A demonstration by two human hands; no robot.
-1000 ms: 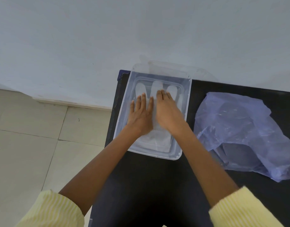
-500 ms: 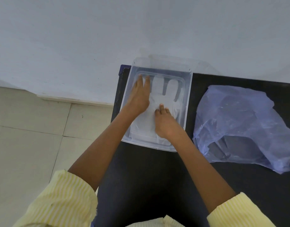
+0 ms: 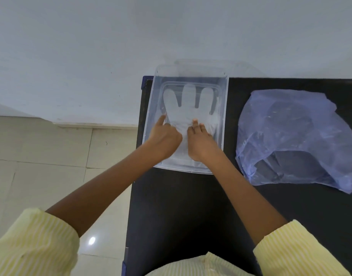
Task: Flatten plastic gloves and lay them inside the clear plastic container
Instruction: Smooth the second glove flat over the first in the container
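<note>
A clear plastic container [image 3: 225, 108] stands at the far left corner of the black table. Inside it lies a flat translucent plastic glove [image 3: 188, 107], its fingers pointing toward the wall. My left hand [image 3: 164, 138] rests on the glove's lower left part, index finger stretched out and the other fingers curled. My right hand [image 3: 201, 144] presses on the glove's palm with fingers together, fingertips near the glove's middle. Both hands cover the glove's cuff end. Neither hand grips anything.
A crumpled bluish plastic bag [image 3: 296, 136] lies on the black table [image 3: 191, 206] to the right of the container. A white wall rises just behind the container. Tiled floor [image 3: 51, 166] lies beyond the table's left edge.
My left hand has drawn back from the glove's fingers to its lower left and curled its fingers. My right hand has stayed on the glove's palm, and the glove's fingers now show uncovered.
</note>
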